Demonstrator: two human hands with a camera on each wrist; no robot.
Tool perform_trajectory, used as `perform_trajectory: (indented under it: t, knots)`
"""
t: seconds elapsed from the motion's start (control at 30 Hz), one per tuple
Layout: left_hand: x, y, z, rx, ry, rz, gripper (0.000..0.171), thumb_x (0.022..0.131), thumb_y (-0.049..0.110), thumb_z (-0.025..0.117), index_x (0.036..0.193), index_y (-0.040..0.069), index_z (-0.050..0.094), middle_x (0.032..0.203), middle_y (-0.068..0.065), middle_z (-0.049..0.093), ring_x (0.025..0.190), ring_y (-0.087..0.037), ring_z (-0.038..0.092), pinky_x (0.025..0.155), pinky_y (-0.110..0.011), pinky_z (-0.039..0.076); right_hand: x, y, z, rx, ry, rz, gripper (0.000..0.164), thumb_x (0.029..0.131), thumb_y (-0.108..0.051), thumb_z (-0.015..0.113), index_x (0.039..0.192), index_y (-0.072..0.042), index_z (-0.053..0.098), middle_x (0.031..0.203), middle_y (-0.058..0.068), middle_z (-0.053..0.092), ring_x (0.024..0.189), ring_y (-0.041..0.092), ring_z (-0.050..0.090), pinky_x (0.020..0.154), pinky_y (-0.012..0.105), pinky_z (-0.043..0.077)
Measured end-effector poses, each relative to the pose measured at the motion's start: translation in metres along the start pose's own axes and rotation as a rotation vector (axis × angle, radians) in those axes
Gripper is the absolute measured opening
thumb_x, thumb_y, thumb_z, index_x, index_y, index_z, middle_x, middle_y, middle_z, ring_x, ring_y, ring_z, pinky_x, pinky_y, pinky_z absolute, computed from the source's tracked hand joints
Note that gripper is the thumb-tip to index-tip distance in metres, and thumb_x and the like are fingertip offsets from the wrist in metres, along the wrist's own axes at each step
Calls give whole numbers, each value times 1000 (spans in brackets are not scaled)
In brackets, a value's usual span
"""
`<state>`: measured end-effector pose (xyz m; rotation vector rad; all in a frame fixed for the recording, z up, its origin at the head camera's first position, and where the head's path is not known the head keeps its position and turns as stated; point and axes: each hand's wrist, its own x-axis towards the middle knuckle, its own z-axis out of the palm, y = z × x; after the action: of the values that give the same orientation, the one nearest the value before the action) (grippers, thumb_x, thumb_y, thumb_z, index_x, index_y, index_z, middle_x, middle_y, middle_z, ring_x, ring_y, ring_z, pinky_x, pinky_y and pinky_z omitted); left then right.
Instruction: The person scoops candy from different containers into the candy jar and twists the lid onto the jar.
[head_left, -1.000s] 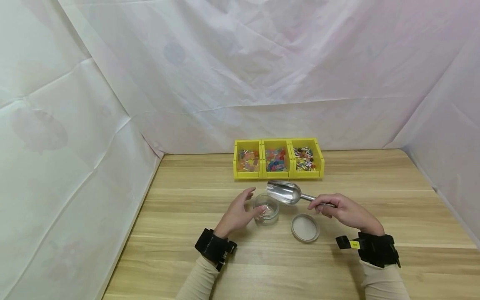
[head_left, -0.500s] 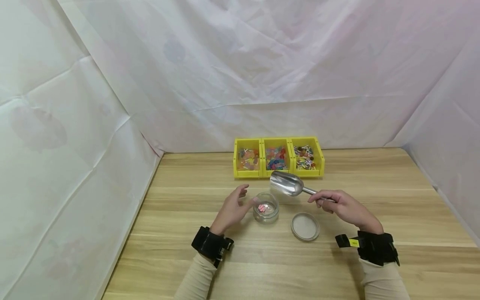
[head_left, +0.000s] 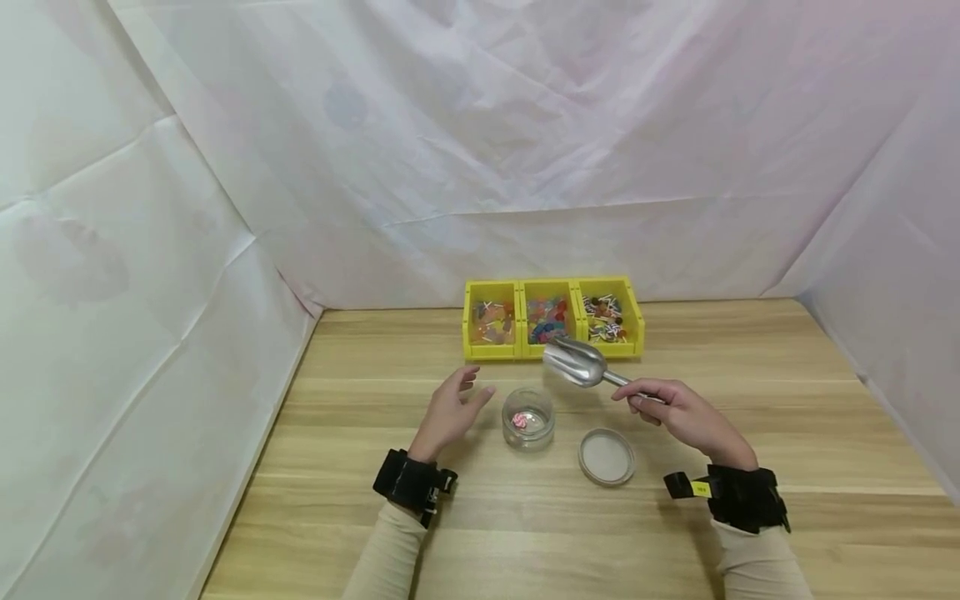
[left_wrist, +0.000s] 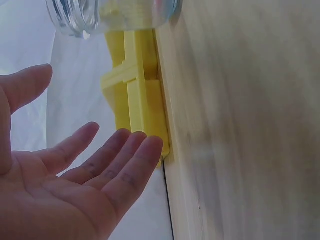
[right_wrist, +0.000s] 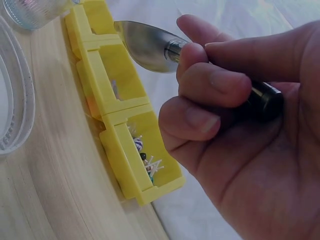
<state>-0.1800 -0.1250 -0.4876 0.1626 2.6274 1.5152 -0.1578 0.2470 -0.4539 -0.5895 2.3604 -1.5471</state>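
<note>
My right hand [head_left: 686, 417] grips the handle of a shiny metal scoop [head_left: 576, 362], fingers curled round it in the right wrist view. The scoop's bowl overlaps the front of the middle yellow bin in the head view. To the left of a glass jar [head_left: 528, 435], my left hand [head_left: 448, 412] is held apart from it, fingers loosely spread and holding nothing. A pink-and-white swirl candy [head_left: 519, 420] lies inside the jar. The round lid [head_left: 607, 457] rests on the table, right of the jar.
Three joined yellow bins [head_left: 553, 353] stand at the back of the wooden table [head_left: 540, 533], filled with small colourful candies, some on white sticks. Pale cloth [head_left: 540, 150] hangs behind and at both sides.
My left hand has drawn away from the jar to the left, so the swirl candy shows. The scoop has risen from beside the jar toward the bins and tilted.
</note>
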Motion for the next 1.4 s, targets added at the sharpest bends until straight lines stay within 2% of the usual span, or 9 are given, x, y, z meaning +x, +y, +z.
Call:
perform_trajectory:
  t: [0.17,0.37,0.53,0.67,0.83,1.03,1.23,1.4]
  knots:
    - [8,-2,-6,-23,28,-10,62,97,38,63,145,5,45,144,-19,50,131,-37,50,105,-51,45,0,1,2,3,1,0,23,105,-13,49,119,-6,66,75,2,43,62,21,39,52,32,34]
    - [21,-5,-13,-32,103,-43,57,97,35,64,143,6,47,142,-19,52,129,-37,51,104,-51,46,2,2,2,-14,17,2,23,104,-13,49,117,-5,67,74,3,43,61,19,39,50,32,33]
    - [34,-4,-19,-20,135,-95,58,97,38,62,143,7,48,142,-18,52,130,-37,50,104,-53,44,3,2,3,3,22,24,23,105,-15,49,118,-7,67,74,4,43,62,27,38,50,33,34]
    - [43,-5,-22,-27,138,-118,60,97,38,61,146,6,45,144,-19,50,131,-37,49,105,-54,44,4,1,5,1,45,44,23,105,-15,48,119,-10,66,74,2,42,62,30,38,51,32,34]
    - [53,-7,-22,-41,128,-131,60,98,38,61,145,6,44,143,-20,50,131,-37,49,105,-53,44,7,1,10,13,83,56,26,105,-14,47,123,-5,64,73,3,42,62,23,40,51,32,35]
    - [61,-6,-19,-52,121,-140,57,98,37,62,143,6,46,141,-21,52,129,-37,51,104,-53,44,16,3,17,34,102,80,30,105,-13,47,127,3,60,74,6,44,62,18,41,51,30,34]
    - [68,-6,-15,-54,113,-136,55,97,34,63,141,5,47,138,-21,54,127,-37,53,104,-51,46,20,6,22,44,144,80,29,105,-11,46,126,1,61,75,7,46,62,14,42,52,29,34]
    - [72,-8,-12,-57,115,-144,56,97,31,63,143,5,45,137,-22,54,126,-37,53,103,-50,46,25,9,27,64,146,71,29,106,-11,45,126,3,60,74,6,45,62,13,41,53,28,34]
